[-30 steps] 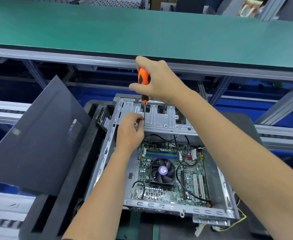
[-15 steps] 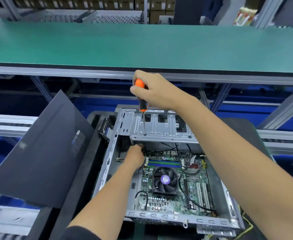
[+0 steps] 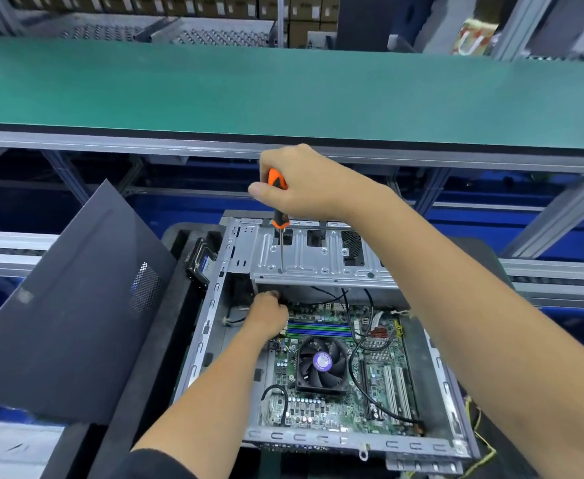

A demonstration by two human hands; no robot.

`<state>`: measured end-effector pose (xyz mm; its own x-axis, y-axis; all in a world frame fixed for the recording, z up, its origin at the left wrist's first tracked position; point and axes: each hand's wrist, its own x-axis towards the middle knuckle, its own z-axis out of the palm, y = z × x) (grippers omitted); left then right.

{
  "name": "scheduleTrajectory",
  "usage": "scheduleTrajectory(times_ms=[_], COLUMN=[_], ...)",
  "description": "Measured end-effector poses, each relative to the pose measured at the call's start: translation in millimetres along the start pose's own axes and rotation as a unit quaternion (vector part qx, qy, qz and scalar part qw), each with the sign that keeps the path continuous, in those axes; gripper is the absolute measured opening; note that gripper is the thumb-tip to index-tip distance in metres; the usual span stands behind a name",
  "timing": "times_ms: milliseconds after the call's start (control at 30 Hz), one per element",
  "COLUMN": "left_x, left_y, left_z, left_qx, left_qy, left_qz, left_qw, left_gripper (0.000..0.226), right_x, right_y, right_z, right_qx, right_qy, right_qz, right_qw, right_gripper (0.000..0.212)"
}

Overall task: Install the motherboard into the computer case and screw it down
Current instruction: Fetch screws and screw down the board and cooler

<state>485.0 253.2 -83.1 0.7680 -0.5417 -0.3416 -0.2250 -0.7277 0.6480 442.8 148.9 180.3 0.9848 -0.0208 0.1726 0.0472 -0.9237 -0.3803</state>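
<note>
Our right hand grips the orange screwdriver upright, its tip on the metal drive cage directly below. Our left hand, fingers curled, reaches under that cage's edge; we cannot tell what, if anything, it holds. The motherboard lies in the computer case just beneath this hand, crossed by black cables, with the side panel leaning to its left.

Orange-and-black screwdriver; silver-grey computer case; green motherboard with blue and green memory stripes (at its twelve o'clock edge); dark grey side panel at nine o'clock.
</note>
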Motion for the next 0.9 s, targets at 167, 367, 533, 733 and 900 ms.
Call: scheduleTrajectory(times_ms=[167, 367, 533, 733, 900], left_x=[-3, -2, 1, 2, 3], left_y=[3, 5, 3, 2, 2], left_z=[3, 5, 6, 6, 7], left_qx=[-0.017, -0.01, -0.015, -0.027, -0.036], left_qy=[0.029, 0.053, 0.053, 0.046, 0.049], left_qz=[-0.005, -0.012, -0.011, -0.021, -0.021], left_qw=[0.999, 0.998, 0.998, 0.998, 0.998], left_gripper=[0.011, 0.008, 0.018, 0.024, 0.028], right_x=[5, 13, 16, 20, 21], right_y=[-3, -6, -12, -5, -3], right_z=[-10, -2, -8, -4, -6], right_qx=[-0.068, -0.17, -0.09, -0.143, -0.133], right_qy=[-0.072, -0.014, -0.101, -0.047, -0.07], right_qz=[-0.01, -0.003, 0.023, 0.008, 0.029], right_qw=[0.995, 0.985, 0.99, 0.989, 0.988], right_gripper=[0.011, 0.031, 0.019, 0.029, 0.028])
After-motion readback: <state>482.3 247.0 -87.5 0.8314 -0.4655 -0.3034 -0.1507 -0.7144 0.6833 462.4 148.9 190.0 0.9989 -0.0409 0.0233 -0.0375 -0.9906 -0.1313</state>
